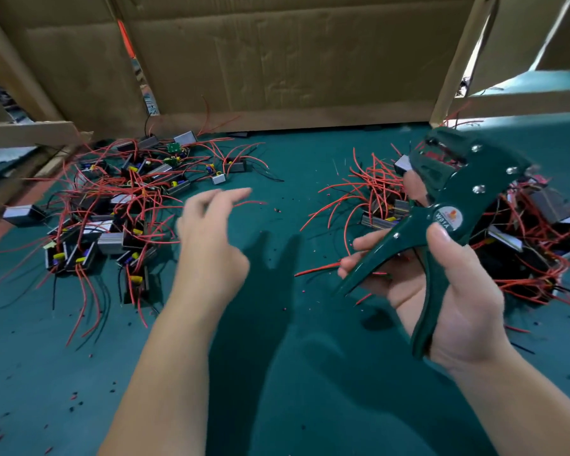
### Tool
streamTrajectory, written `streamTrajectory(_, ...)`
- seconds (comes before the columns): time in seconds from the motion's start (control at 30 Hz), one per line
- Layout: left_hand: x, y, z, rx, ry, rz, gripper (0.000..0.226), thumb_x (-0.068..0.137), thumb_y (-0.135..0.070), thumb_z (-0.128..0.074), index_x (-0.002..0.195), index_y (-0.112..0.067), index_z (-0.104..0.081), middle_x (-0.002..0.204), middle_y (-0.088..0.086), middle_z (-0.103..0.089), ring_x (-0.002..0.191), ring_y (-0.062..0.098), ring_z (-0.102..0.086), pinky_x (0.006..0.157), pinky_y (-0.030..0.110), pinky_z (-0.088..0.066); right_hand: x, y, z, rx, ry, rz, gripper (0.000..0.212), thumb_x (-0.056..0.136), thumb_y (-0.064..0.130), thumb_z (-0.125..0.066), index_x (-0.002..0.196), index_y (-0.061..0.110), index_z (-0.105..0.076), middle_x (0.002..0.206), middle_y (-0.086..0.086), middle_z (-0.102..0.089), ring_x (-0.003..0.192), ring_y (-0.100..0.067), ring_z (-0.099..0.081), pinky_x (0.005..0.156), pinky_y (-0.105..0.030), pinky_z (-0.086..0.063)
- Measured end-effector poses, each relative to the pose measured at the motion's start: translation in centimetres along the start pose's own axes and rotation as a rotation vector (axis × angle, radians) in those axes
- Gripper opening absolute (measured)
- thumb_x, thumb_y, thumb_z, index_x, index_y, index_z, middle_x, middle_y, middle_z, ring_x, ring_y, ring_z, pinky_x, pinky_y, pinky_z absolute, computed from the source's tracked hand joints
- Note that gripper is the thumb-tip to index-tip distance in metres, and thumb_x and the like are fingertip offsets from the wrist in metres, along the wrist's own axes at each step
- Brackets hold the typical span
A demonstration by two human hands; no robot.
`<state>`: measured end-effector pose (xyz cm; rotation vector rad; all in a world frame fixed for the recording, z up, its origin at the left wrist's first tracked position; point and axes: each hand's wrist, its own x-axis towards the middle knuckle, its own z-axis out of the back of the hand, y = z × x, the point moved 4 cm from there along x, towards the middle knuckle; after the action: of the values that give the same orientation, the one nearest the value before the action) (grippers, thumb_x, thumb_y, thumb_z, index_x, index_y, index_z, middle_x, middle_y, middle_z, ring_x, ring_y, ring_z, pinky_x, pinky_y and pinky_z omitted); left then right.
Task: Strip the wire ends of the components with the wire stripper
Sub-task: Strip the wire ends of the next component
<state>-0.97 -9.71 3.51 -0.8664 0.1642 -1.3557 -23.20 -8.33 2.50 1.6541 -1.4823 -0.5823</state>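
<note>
My right hand [441, 287] grips the two handles of a dark green wire stripper [441, 205], raised above the mat with its jaws pointing up and away, over the right pile. My left hand [211, 235] hovers over the middle of the green mat [277, 357], blurred, fingers relaxed and holding nothing. A pile of small black and grey components with red and black wires [112, 205] lies to its left. A second pile of components with red wires [524, 238] lies at the right, partly hidden by the stripper.
Cardboard walls [277, 60] close off the back and both sides of the work area. Bits of red and black insulation [76, 399] are scattered over the mat. A loose red wire [316, 268] lies near my right fingers.
</note>
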Motion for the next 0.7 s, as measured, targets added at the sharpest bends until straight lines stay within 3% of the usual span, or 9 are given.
streamTrajectory(0.1,-1.2,-2.7,-1.4,-0.290,0.091,-0.238,0.080,0.063,0.013,-0.044,0.126,-0.037,-0.049,0.128,-0.002,-0.041,0.111,0.007,-0.046,0.086,0.021,-0.048,-0.3,-0.4,-0.9,0.031,0.106,-0.098,0.079,0.069,0.042,-0.079,0.140,0.027,-0.048,0.090,-0.027,-0.064,0.078,-0.043,-0.064,0.075,-0.055,-0.053)
streamTrajectory(0.2,-1.9,-3.5,-2.2,-0.468,0.166,-0.237,0.071,0.066,-0.002,-0.047,0.124,-0.043,-0.046,0.127,-0.011,-0.041,0.105,0.006,-0.051,0.075,0.020,-0.053,-0.5,-0.5,-1.3,0.004,0.128,-0.118,0.081,0.066,0.045,-0.081,0.138,0.024,-0.051,0.088,-0.028,-0.064,0.077,-0.044,-0.064,0.075,-0.054,-0.053)
streamTrajectory(0.33,-1.7,-2.6,-2.7,-0.217,0.191,-0.253,0.065,0.069,-0.007,-0.051,0.129,-0.032,-0.047,0.121,-0.015,-0.041,0.111,0.001,-0.046,0.091,0.015,-0.039,-0.7,-0.6,-1.5,0.014,0.122,-0.139,0.078,0.067,0.044,-0.081,0.137,0.024,-0.053,0.088,-0.030,-0.063,0.077,-0.045,-0.063,0.074,-0.053,-0.052)
streamTrajectory(0.43,-1.7,-2.2,-2.8,-0.086,0.233,-0.203,0.065,0.070,-0.019,-0.053,0.135,-0.026,-0.044,0.126,-0.011,-0.041,0.119,0.011,-0.041,0.103,0.027,-0.033,-0.7,-0.4,-1.3,0.030,0.112,-0.125,0.071,0.073,0.039,-0.075,0.138,0.024,-0.051,0.090,-0.030,-0.063,0.079,-0.045,-0.063,0.075,-0.055,-0.052)
streamTrajectory(0.6,-1.7,-1.8,-2.7,0.132,0.285,-0.137,0.083,0.066,-0.050,-0.061,0.141,-0.038,-0.028,0.136,-0.014,-0.036,0.123,0.013,-0.030,0.097,0.029,-0.023,-0.7,0.1,-0.9,0.053,0.109,-0.109,0.074,0.076,0.036,-0.068,0.144,0.022,-0.043,0.091,-0.030,-0.062,0.080,-0.046,-0.062,0.075,-0.056,-0.051)
streamTrajectory(0.7,-1.1,-0.1,-1.7,0.141,0.358,-0.047,0.092,0.062,-0.050,-0.075,0.140,-0.044,-0.027,0.132,-0.016,-0.042,0.123,0.014,-0.033,0.102,0.033,-0.027,-0.5,0.2,-1.1,0.038,0.107,-0.106,0.085,0.068,0.040,-0.077,0.144,0.021,-0.043,0.091,-0.031,-0.062,0.081,-0.046,-0.062,0.075,-0.057,-0.051)
